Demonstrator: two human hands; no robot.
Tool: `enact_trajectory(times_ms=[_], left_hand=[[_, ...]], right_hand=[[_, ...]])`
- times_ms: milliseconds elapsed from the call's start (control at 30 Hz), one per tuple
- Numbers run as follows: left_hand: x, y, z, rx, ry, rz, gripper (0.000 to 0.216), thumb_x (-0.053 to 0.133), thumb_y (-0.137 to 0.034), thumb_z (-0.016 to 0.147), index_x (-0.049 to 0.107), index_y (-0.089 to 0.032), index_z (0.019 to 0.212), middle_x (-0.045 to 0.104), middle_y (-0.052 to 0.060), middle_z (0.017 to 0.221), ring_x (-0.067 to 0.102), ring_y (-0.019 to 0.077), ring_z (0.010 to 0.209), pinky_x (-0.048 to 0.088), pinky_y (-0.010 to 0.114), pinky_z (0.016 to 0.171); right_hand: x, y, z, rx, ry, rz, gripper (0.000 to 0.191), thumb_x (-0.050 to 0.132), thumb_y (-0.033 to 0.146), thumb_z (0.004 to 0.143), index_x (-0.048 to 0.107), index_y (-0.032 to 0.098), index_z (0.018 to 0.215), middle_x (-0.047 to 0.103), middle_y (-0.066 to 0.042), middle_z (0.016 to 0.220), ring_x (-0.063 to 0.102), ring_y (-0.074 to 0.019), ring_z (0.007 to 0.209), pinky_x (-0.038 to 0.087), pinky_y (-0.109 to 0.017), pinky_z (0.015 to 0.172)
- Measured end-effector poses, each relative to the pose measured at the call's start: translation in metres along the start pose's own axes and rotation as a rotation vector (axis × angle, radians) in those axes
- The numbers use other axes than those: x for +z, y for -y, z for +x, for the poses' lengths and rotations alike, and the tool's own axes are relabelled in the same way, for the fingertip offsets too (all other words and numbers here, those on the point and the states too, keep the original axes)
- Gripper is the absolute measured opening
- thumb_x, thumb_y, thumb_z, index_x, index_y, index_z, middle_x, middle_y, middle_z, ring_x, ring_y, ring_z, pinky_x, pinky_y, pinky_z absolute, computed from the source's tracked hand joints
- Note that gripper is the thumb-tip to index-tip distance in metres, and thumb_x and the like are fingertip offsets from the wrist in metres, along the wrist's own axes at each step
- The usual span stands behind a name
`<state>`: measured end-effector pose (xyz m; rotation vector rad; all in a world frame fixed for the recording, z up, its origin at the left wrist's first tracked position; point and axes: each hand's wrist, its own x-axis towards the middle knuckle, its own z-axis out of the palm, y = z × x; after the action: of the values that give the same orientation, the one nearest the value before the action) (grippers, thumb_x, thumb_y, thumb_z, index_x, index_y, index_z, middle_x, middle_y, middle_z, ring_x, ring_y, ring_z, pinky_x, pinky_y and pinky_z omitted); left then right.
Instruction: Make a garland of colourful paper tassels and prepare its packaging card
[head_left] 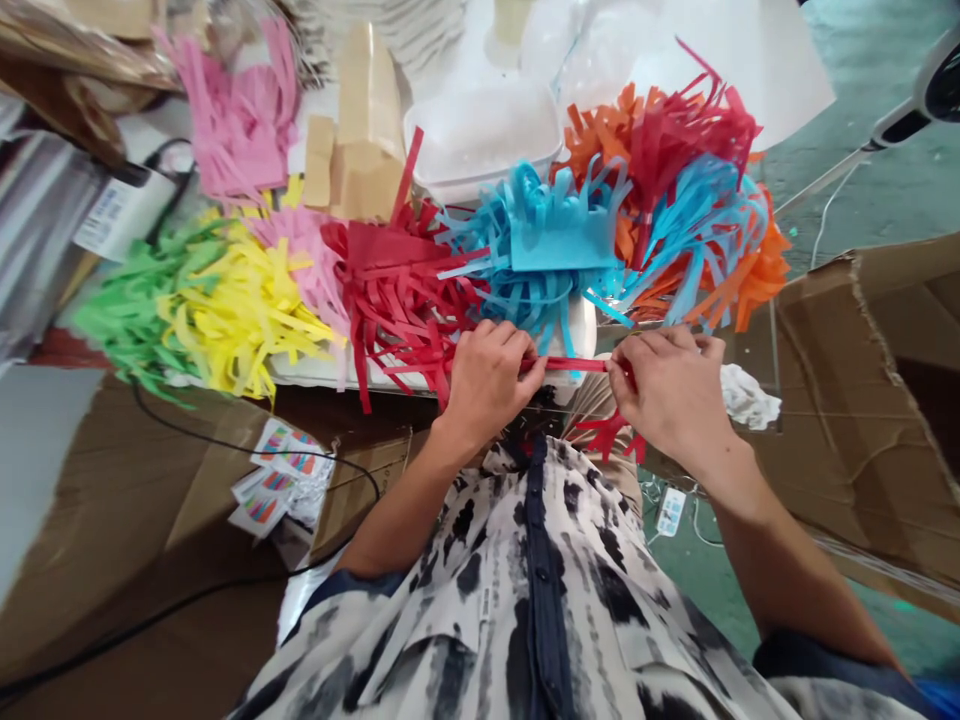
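The place was a craft workshop. Fringed bundles [562, 238] in red, blue, orange, pink, yellow and green crowded the worktable [311, 372], heaped by colour like goods in the making. Large cardboard boxes [832, 330] stood to the left and right, and cards [274, 475] printed with coloured tassels lay below the table's edge. A barcode label [112, 215] showed beside a blurred stack [45, 220], perhaps plastic-wrapped. A power strip [670, 511] lay on the green floor [724, 582].
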<state>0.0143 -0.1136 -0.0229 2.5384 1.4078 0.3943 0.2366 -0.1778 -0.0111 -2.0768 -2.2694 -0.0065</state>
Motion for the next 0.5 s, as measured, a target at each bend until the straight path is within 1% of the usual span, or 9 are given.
enact_trajectory(times_ms=[33, 100, 133, 200, 267, 300, 367, 433, 500], left_hand=[[0.000, -0.001, 0.000, 0.001, -0.011, 0.006, 0.017, 0.069, -0.033, 0.099, 0.065, -0.022, 0.087, 0.071, 0.005, 0.096, 0.059, 0.0263, 0.097, 0.038, 0.042, 0.080], [0.000, -0.002, -0.001, 0.039, -0.055, 0.002, 0.009, 0.067, -0.031, 0.101, 0.069, -0.022, 0.099, 0.073, 0.006, 0.102, 0.060, 0.0265, 0.100, 0.040, 0.042, 0.083], [0.000, -0.003, -0.001, 0.085, -0.078, -0.010, 0.009, 0.065, -0.028, 0.103, 0.070, -0.023, 0.107, 0.074, 0.006, 0.106, 0.061, 0.0262, 0.103, 0.041, 0.043, 0.087], [0.003, -0.004, -0.003, 0.213, -0.097, -0.037, 0.018, 0.060, -0.024, 0.106, 0.072, -0.028, 0.118, 0.077, 0.003, 0.112, 0.062, 0.0244, 0.110, 0.040, 0.046, 0.096], [0.007, -0.007, -0.004, 0.318, -0.078, -0.045, 0.022, 0.057, -0.023, 0.108, 0.074, -0.034, 0.117, 0.079, -0.002, 0.114, 0.062, 0.0221, 0.114, 0.037, 0.048, 0.104], [0.010, -0.008, -0.005, 0.340, -0.067, -0.042, 0.023, 0.056, -0.024, 0.108, 0.075, -0.035, 0.115, 0.080, -0.003, 0.113, 0.062, 0.0213, 0.114, 0.036, 0.048, 0.105], [0.014, -0.011, -0.005, 0.345, -0.052, -0.032, 0.025, 0.055, -0.023, 0.109, 0.077, -0.034, 0.112, 0.081, -0.004, 0.113, 0.062, 0.0205, 0.115, 0.035, 0.048, 0.107], [0.016, -0.011, -0.006, 0.333, -0.048, -0.033, 0.027, 0.054, -0.022, 0.109, 0.077, -0.034, 0.114, 0.081, -0.003, 0.115, 0.063, 0.0202, 0.115, 0.035, 0.048, 0.107], [0.014, -0.004, -0.009, 0.313, -0.066, -0.043, 0.027, 0.054, -0.022, 0.108, 0.078, -0.034, 0.112, 0.081, -0.003, 0.115, 0.063, 0.0205, 0.113, 0.035, 0.049, 0.105]], right_hand=[[0.001, 0.000, 0.000, -0.001, -0.009, -0.013, 0.023, 0.048, 0.032, 0.103, 0.063, 0.019, 0.091, 0.075, -0.011, 0.098, 0.059, -0.0323, 0.105, 0.025, -0.044, 0.085], [0.002, -0.001, 0.000, 0.009, -0.041, -0.043, 0.024, 0.048, 0.034, 0.103, 0.064, 0.020, 0.090, 0.074, -0.011, 0.095, 0.059, -0.0331, 0.103, 0.026, -0.046, 0.088], [0.002, -0.001, -0.001, 0.016, -0.060, -0.055, 0.024, 0.049, 0.035, 0.103, 0.064, 0.020, 0.091, 0.074, -0.011, 0.095, 0.059, -0.0337, 0.102, 0.027, -0.048, 0.090], [0.002, -0.002, -0.004, 0.043, -0.115, -0.074, 0.023, 0.051, 0.034, 0.103, 0.067, 0.020, 0.095, 0.074, -0.013, 0.097, 0.059, -0.0349, 0.103, 0.029, -0.050, 0.093], [0.002, -0.003, -0.010, 0.065, -0.185, -0.077, 0.020, 0.051, 0.029, 0.103, 0.069, 0.020, 0.104, 0.075, -0.014, 0.105, 0.059, -0.0349, 0.109, 0.030, -0.052, 0.099], [0.003, -0.002, -0.013, 0.048, -0.218, -0.066, 0.020, 0.051, 0.026, 0.104, 0.070, 0.022, 0.109, 0.076, -0.013, 0.110, 0.060, -0.0340, 0.113, 0.029, -0.053, 0.102], [0.006, -0.001, -0.021, -0.052, -0.260, -0.017, 0.023, 0.052, 0.022, 0.106, 0.070, 0.026, 0.119, 0.079, -0.007, 0.119, 0.061, -0.0300, 0.119, 0.028, -0.052, 0.109], [0.010, 0.002, -0.028, -0.156, -0.271, 0.036, 0.025, 0.054, 0.019, 0.107, 0.070, 0.029, 0.124, 0.080, -0.001, 0.122, 0.063, -0.0262, 0.121, 0.029, -0.049, 0.111], [0.015, 0.002, -0.033, -0.178, -0.285, 0.058, 0.026, 0.056, 0.019, 0.106, 0.071, 0.030, 0.124, 0.081, 0.001, 0.122, 0.063, -0.0256, 0.121, 0.031, -0.048, 0.108]])
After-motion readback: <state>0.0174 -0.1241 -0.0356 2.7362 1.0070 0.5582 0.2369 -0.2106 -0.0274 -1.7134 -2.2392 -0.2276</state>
